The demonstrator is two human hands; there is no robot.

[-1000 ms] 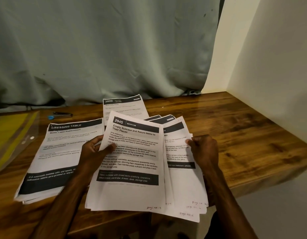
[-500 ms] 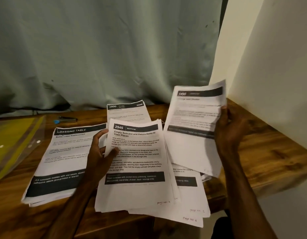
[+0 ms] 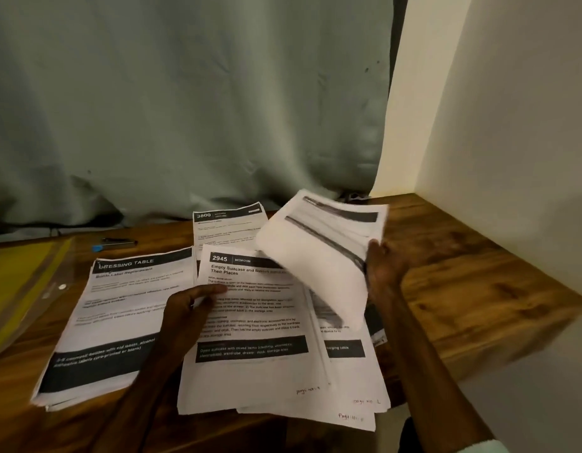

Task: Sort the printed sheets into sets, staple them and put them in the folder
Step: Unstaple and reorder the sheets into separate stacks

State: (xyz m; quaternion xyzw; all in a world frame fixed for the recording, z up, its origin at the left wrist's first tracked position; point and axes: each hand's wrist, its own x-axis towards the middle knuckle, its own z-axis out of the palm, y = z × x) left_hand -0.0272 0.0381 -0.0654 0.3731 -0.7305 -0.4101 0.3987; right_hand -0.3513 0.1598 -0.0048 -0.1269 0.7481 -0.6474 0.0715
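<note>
At the counter's [image 3: 463, 289] near edge, your left hand [image 3: 188, 308] grasps the 2945 pile [image 3: 250, 371] by its left side. The thumb lies across the printed top page and the fingers curl at the edge. This pile is fanned: lower pages stick out to the right and toward you, and some corners hang past the counter edge. The top page reads "2945 BEDROOM, Empty Suitcase and Return Items to Their Places".

Your right hand [image 3: 386, 266] grasps one sheet [image 3: 322, 253] by its right edge and holds it off the counter, above the pile's far right part. The sheet is tilted and bowed, and motion blur makes its print unreadable apart from the dark bands.

Left of the 2945 pile, just beside it, lies the DRESSING TABLE pile [image 3: 113, 322], flat and turned slightly clockwise. Behind both lies the 3800 sheet [image 3: 227, 223], its near end tucked under the 2945 pile and its right side covered by the held sheet.

The folder [image 3: 18, 279], yellow under a clear cover, lies at the far left, apart from the piles. No sheets can be seen in it. A dark item [image 3: 116, 243] with a blue end lies behind the DRESSING TABLE pile; you cannot tell what it is.

A grey-green curtain [image 3: 185, 109] hangs behind the counter, and a pale wall [image 3: 512, 125] closes the right side.
</note>
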